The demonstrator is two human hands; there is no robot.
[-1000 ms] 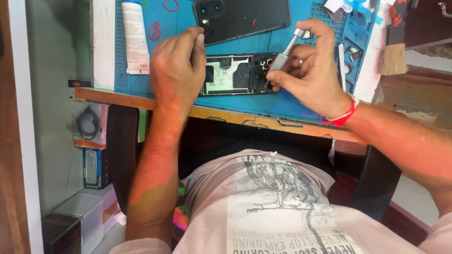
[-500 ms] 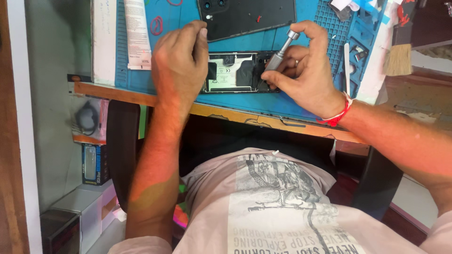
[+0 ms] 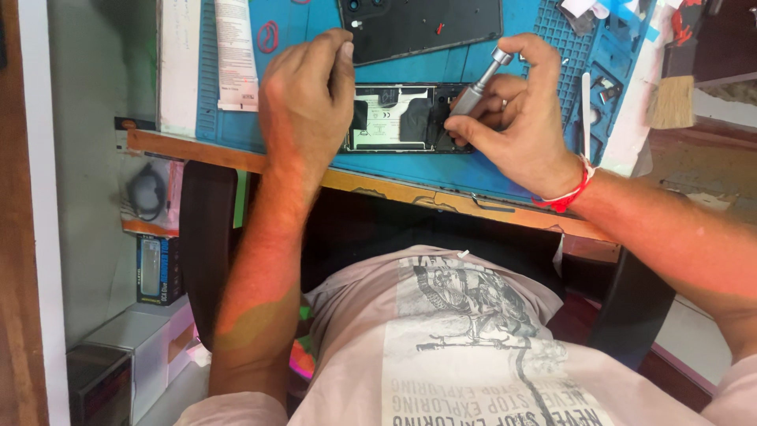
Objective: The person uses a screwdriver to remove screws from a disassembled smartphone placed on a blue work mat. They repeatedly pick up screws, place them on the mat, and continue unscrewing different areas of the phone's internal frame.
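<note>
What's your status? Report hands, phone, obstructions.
Left hand pressing down on opened phone. Right hand gripping metal screwdriver, tip at phone's interior. Black back cover lies apart on blue mat.

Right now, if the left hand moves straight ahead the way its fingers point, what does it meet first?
Probably the black back cover lying on the blue mat just beyond the fingertips of the left hand, which rests on the opened phone. Depth is unclear.

A small phone repair workshop. A blue repair mat (image 3: 441, 170) covers the tabletop (image 3: 410, 193), with an opened phone (image 3: 398, 118), a removed back cover (image 3: 426, 28), a brush (image 3: 672, 95) and boxed parts (image 3: 158, 268) nearby.
</note>
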